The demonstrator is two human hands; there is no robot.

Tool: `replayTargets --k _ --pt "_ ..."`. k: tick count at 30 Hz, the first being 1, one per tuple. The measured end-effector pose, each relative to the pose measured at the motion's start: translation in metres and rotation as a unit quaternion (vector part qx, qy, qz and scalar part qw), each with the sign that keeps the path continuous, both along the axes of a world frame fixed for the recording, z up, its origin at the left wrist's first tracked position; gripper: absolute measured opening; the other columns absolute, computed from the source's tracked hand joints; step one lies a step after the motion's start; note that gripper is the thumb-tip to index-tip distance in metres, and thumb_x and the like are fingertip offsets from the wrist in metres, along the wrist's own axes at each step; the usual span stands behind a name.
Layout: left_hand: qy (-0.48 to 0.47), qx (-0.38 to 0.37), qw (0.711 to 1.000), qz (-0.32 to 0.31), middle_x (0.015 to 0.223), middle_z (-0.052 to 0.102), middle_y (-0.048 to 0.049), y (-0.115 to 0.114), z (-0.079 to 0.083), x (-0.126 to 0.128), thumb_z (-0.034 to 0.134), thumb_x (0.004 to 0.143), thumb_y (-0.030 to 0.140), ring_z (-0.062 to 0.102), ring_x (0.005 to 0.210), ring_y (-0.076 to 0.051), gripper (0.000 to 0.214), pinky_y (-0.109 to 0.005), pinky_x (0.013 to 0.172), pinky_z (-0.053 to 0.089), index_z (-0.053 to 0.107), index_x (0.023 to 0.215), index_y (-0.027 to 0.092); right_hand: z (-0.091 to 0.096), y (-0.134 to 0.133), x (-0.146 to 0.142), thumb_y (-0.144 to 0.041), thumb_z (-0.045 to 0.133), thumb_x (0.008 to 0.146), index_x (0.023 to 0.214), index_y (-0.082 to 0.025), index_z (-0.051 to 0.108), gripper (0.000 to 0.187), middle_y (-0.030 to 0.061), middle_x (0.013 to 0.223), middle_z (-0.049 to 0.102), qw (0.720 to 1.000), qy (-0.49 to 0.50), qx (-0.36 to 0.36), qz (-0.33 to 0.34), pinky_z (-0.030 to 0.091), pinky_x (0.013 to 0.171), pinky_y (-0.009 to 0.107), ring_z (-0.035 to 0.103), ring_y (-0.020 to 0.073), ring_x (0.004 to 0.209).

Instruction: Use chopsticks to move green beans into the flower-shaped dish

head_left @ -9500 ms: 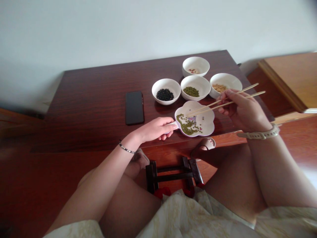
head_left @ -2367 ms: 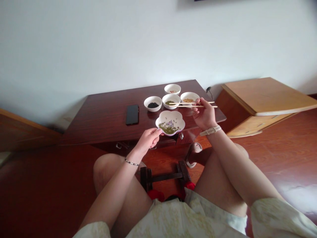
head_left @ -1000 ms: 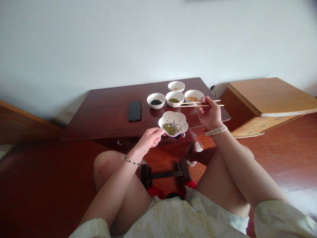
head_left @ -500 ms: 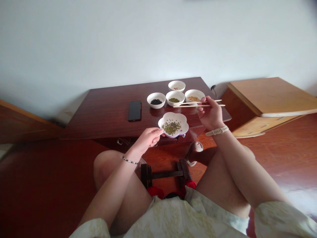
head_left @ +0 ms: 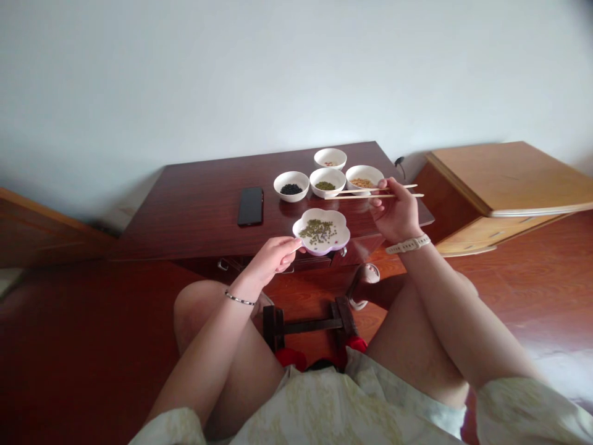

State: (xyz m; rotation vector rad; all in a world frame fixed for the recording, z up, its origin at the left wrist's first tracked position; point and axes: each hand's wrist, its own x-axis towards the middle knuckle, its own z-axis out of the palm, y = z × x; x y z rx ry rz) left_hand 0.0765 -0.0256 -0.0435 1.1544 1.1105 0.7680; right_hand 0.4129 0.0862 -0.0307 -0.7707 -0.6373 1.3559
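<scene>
"What is being held, from left to right?"

"Below and right of a phone (head_left: 250, 206), a handle (head_left: 300, 245) is being grasped by the closed fingers of the left hand (head_left: 273, 258). By it a flower-shaped dish (head_left: 341, 230) is being held at the frame's centre, near the front edge of the table (head_left: 194, 204), with green beans (head_left: 319, 231) being carried in it."

"And farther right?"

"Chopsticks (head_left: 356, 197) are being gripped by the bent fingers of the right hand (head_left: 397, 213); their tips are being pointed left, before the middle bowl (head_left: 327, 175). Whether anything is being pinched cannot be told."

"Which step is being done?"

"Seemingly, beans are being readied for picking, the dish being steadied."

"And what is being called for next?"

"Probably a level dish, with the tips being lowered, parted, over the beans."
</scene>
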Motion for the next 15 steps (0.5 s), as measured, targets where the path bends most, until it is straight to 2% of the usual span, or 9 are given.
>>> replayTargets --k 5,11,15 --pt "0.004 -0.01 1.0 -0.01 0.066 0.04 0.0108 -0.0012 0.0044 0.0005 0.091 0.111 0.063 0.026 0.057 -0.01 0.048 -0.03 0.057 0.014 0.082 0.107 0.016 -0.0024 0.0005 0.0001 -0.043 0.1 0.105 0.09 -0.026 0.072 0.037 -0.0023 0.079 0.07 1.0 -0.012 0.007 0.008 0.047 0.047 0.02 0.06 0.0093 0.059" --pt "0.007 -0.008 1.0 0.001 0.066 0.04 0.0111 -0.0001 0.0011 0.0008 0.087 0.115 0.059 0.026 0.059 -0.01 0.045 -0.032 0.059 0.013 0.08 0.108 0.015 -0.0041 0.0026 -0.0007 -0.045 0.1 0.104 0.091 -0.028 0.071 0.035 -0.0012 0.085 0.072 0.999 -0.043 0.013 -0.002 0.05 0.049 0.025 0.059 0.0111 0.061" --pt "0.005 -0.004 1.0 0.003 0.068 0.04 0.0113 0.0002 0.002 -0.0015 0.083 0.119 0.057 0.025 0.059 -0.01 0.043 -0.033 0.06 0.014 0.081 0.112 0.015 -0.0083 0.0047 0.0 -0.045 0.102 0.101 0.092 -0.028 0.073 0.035 -0.0014 0.085 0.072 0.999 -0.029 0.021 0.002 0.051 0.05 0.024 0.058 0.0106 0.062"
